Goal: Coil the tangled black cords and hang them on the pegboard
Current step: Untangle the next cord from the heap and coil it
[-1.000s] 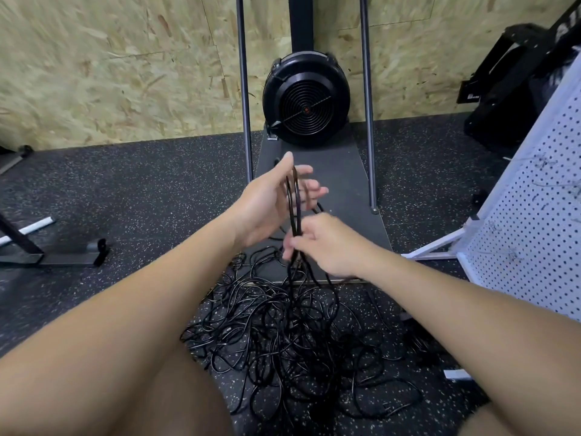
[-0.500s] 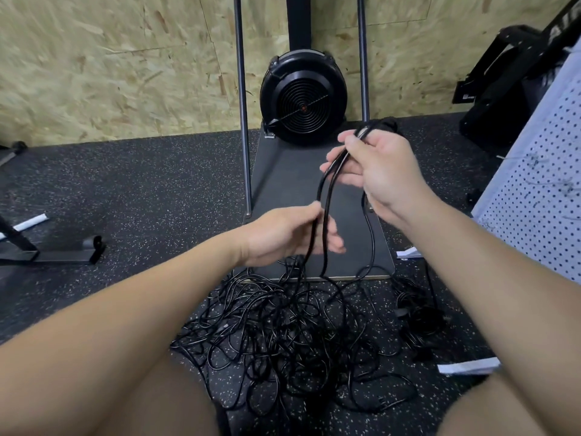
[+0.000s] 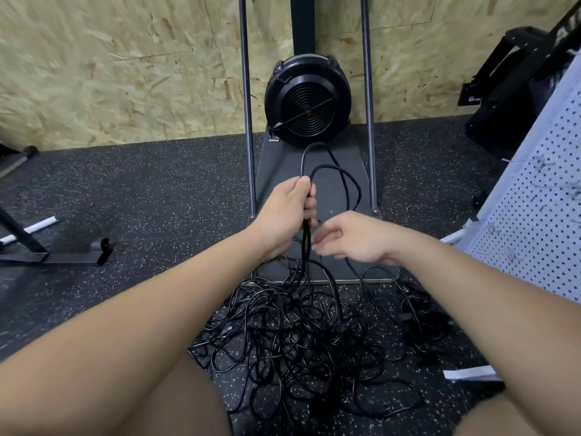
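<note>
A tangle of black cords [image 3: 295, 338] lies on the speckled black floor in front of me. My left hand [image 3: 287, 215] grips a few strands of one cord, whose loops [image 3: 333, 171] arch up and to the right above the fist. My right hand [image 3: 352, 239] hovers just right of the hanging strands, fingers loosely curled and spread towards them; I see no cord held in it. The white pegboard [image 3: 540, 215] leans at the right edge, with thin wire hooks on it.
A black fan-wheel machine [image 3: 307, 99] with two upright steel rods [image 3: 246, 105] stands on a dark base plate [image 3: 345, 196] straight ahead, against a chipboard wall. A black metal frame foot [image 3: 56, 254] lies left. Black equipment [image 3: 515, 89] sits far right. A white strip [image 3: 468, 372] lies lower right.
My right hand let go of the raised loops and dropped to just right of the strands. My left hand rose and now grips the loops.
</note>
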### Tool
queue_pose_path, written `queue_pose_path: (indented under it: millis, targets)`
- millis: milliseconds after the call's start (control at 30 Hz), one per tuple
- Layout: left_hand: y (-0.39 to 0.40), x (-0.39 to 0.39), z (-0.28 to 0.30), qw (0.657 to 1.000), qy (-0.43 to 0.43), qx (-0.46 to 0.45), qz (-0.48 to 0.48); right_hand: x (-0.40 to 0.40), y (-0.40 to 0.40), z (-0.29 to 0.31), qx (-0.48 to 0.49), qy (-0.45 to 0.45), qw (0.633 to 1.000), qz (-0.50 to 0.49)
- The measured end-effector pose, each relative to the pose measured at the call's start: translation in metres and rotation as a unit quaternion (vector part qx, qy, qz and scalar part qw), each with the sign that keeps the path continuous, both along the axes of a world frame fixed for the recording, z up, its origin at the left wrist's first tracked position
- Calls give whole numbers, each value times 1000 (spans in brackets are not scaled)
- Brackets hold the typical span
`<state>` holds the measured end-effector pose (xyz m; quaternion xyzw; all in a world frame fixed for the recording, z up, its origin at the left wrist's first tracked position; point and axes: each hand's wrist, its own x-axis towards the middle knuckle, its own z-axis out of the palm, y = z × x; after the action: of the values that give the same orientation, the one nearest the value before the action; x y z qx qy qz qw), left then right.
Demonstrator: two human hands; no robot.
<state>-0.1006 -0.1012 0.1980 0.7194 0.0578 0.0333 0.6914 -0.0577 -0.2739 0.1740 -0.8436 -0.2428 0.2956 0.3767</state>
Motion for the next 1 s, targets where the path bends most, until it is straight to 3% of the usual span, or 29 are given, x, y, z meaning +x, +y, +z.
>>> queue_pose_path:
  millis: [133,333,400,467,533,600,700,867,1000]
  targets:
    - [-1,4,9,999,6,-42,10,-11,14,-13,-12,-35,999,23]
    - [8,12,25,981,7,-187,54,-27,36,-16,52,-39,998,9]
    - [12,14,24,980,-5,-196,41,-32,41,-13,54,-55,997,9]
    - [20,15,19,989,-9,-149,18,-33,43,-8,55,-71,996,3]
    - [29,14,11,1000,-6,-21,-5,-34,44,-1,84,-74,993,-22]
    - [37,11,1,993,-4,107,-44,-32,41,8,122,-83,987,-65]
    - [45,5,-8,970,-9,223,-92,-20,33,25,145,-139,972,-123]
    - [46,-10,-5,956,16,210,-204,-9,19,52,236,-112,951,-168]
    - [35,-20,-14,934,12,229,-273,-3,18,66,356,-84,907,-207]
